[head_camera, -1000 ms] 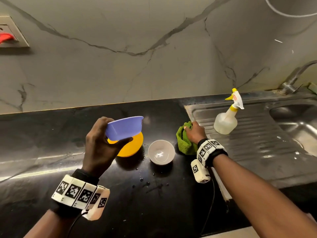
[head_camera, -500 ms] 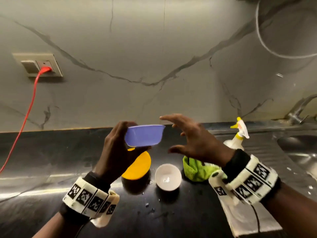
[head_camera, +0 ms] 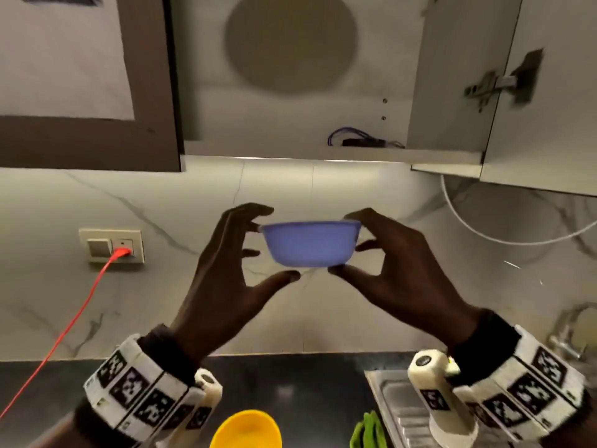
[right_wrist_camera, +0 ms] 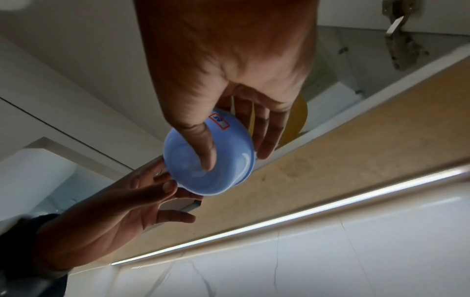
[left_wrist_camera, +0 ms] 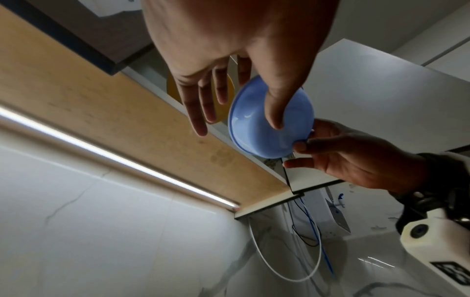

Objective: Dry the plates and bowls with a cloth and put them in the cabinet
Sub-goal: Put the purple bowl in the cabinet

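bowl [head_camera: 309, 243] upright, pinched btwn both hands: left [head_camera: 223, 279] at 9, right [head_camera: 397, 279] at 3, thumbs under. cabinet [head_camera: 290, 149] shelf at 12, above.

Both wrists wear white bands [head_camera: 142, 392] with black square markers over dark cuffs.

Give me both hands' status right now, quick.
Left hand: pinching the blue bowl, thumb under its base.
Right hand: pinching the same bowl from the other side.
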### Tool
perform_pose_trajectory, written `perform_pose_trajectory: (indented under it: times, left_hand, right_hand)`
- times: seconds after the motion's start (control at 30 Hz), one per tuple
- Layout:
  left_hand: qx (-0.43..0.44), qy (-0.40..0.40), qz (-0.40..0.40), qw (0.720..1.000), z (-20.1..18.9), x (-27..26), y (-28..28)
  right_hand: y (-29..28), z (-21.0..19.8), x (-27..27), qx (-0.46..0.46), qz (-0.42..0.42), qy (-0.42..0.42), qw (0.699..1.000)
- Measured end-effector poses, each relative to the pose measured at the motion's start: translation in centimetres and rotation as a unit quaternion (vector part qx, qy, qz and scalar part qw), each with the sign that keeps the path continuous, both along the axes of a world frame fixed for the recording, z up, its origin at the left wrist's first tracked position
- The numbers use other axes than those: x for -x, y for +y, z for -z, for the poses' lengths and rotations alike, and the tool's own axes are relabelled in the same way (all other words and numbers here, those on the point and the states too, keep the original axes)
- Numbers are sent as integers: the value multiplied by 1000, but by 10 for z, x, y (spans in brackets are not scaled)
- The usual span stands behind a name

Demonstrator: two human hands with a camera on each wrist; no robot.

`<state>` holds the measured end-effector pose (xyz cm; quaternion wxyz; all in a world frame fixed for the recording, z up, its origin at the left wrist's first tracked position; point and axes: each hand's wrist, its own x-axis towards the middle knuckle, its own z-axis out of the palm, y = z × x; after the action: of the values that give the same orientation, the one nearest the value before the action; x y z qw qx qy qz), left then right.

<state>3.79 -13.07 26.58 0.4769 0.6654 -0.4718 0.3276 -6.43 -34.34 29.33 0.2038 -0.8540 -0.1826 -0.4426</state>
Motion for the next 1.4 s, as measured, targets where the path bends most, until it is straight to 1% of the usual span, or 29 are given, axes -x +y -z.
perform_pose_trajectory:
  times: [0.1,0.27,0.33,0.5,0.57,0.67,0.77,0.87,0.97,1.03,1.07,1.13,1.2,1.23,1.3,1.4]
  left_hand:
    - [20,-28,-15,999,-32,-8,0]
    - [73,-91,4,993,-86,-7,-1]
    - [80,-105,5,991,-104,-6,0]
    - [82,-174,-9,981,-147,-4,-6]
    - [86,-195,-20,977,-165,-9,-8]
    - [80,-202,-55,974,-191,-23,-12]
    - [70,-200,-83,974,-206,-43,-13]
    - [50,-202,-124,970,-208,-62,-12]
    - [26,-179,-150,972,-205,-79,-9]
    - [14,-161,-155,975,-206,-87,-4]
    - [6,-142,-151,978,-206,-89,-2]
    - [-9,-72,-148,986,-210,-89,1]
    - [-18,7,-156,988,-212,-94,3]
    - [-19,35,-154,987,-212,-96,4]
    - [-37,62,-141,987,-212,-98,5]
    - [-122,63,-156,978,-210,-99,2]
  right_hand:
    - [-4,-31,-2,3,21,-57,998]
    - [-1,-82,1,58,46,-158,985]
    - [2,-102,3,54,44,-170,983]
    - [11,-146,5,71,22,-168,983]
    - [11,-162,-3,81,27,-182,980]
    - [9,-185,-26,74,32,-195,978]
    - [6,-195,-55,65,50,-171,982]
    - [10,-195,-79,55,64,-141,986]
    - [18,-192,-95,42,44,-113,992]
    - [24,-193,-102,17,16,-77,997]
    - [25,-195,-106,1,8,-54,999]
    - [28,-200,-111,-37,6,-1,999]
    - [31,-203,-117,-67,19,49,996]
    - [33,-203,-119,-77,29,72,994]
    - [36,-201,-124,-104,43,121,986]
    - [39,-197,-131,-159,45,186,969]
